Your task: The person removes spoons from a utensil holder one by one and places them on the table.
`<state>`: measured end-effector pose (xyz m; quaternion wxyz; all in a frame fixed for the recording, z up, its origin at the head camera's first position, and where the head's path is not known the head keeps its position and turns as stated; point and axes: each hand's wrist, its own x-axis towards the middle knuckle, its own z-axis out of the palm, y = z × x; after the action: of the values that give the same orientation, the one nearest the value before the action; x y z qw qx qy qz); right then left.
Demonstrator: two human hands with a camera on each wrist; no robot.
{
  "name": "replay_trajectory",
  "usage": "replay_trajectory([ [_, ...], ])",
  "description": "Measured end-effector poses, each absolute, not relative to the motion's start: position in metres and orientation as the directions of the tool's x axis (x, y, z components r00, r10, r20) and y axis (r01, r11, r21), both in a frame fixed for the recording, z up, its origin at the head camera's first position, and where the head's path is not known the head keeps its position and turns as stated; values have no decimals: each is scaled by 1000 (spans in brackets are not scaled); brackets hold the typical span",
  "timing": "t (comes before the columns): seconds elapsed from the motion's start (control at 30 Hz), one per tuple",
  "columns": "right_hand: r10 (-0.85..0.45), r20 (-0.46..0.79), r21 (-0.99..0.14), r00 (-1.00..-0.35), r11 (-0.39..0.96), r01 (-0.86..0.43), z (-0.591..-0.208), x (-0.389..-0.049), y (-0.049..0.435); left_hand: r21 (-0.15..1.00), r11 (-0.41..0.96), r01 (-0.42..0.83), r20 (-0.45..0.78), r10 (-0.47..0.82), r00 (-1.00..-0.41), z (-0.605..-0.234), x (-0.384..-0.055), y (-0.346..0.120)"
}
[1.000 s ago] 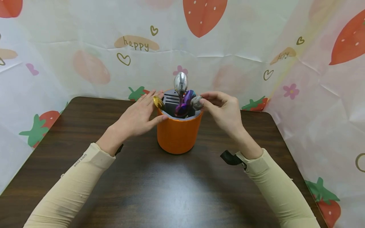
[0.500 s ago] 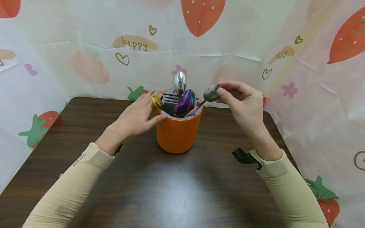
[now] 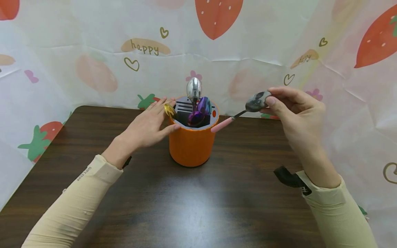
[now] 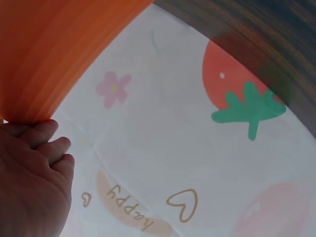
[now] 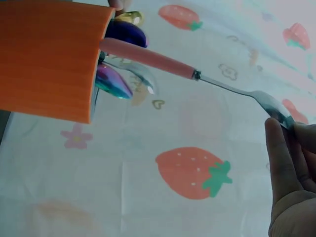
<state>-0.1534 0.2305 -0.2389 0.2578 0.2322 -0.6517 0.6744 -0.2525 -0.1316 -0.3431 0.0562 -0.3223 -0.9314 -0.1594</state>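
Note:
My right hand [image 3: 299,117] pinches the bowl end of a spoon [image 3: 227,123] between thumb and fingers. The spoon has a pink handle that slants down to the left, its end overlapping the rim of an orange utensil holder [image 3: 191,148] in the head view. The right wrist view shows the pink handle [image 5: 153,60] in full length. My left hand [image 3: 145,125] rests against the holder's left side, fingers extended along it and thumb at the front rim. Inside the holder stand a silver spoon [image 3: 194,89], a gold spoon [image 3: 170,111] and purple iridescent spoons [image 3: 196,118], bowls up.
The holder stands on a dark wooden table [image 3: 173,206], toward its back edge. A white cloth [image 3: 235,44] printed with strawberries and hearts hangs behind and at the sides. A grey slotted insert [image 3: 183,106] sits in the holder's mouth.
My right hand has drawn the pink-handled spoon up out of the holder and moved right with it. My left hand has stayed at the holder.

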Motion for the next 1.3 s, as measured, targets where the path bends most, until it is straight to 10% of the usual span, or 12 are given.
replay_trajectory([
  [0.73,-181,236,-916,-955,288,-281,-352,-139,265,407,709,576,176,558,-811,-325,-259,-135],
  [1.3,-268,-38,-964,-963,264,-35,-401,-161,270,370,694,618,190,595,-781,-327,-265,-134],
])
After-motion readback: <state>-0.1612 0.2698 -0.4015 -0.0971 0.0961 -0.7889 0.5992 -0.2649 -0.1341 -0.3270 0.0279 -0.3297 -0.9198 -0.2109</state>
